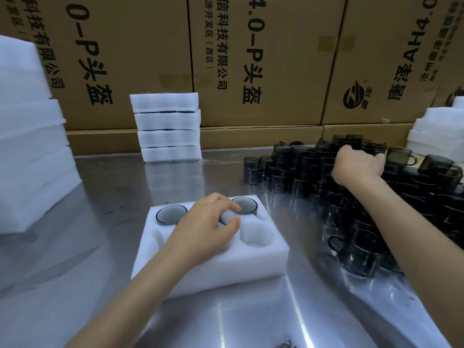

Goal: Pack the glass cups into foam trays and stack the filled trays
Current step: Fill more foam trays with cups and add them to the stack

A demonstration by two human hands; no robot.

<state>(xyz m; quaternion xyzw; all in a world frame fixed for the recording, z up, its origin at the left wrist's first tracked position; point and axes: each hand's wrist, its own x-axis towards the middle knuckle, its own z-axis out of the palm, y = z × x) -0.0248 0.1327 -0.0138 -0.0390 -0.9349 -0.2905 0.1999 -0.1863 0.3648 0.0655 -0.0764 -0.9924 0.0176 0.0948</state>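
A white foam tray lies on the steel table in front of me. Two dark glass cups sit in its far pockets, one at the left and one at the right. The near right pocket is empty. My left hand rests on the tray's middle, its fingertips touching the right cup's rim. At the right stands a heap of smoky glass cups. My right hand reaches into the heap's top, fingers curled round a cup there.
A stack of several filled foam trays stands at the back centre. Piles of foam rise at the left, more foam at the far right. Cardboard boxes wall off the back of the steel table.
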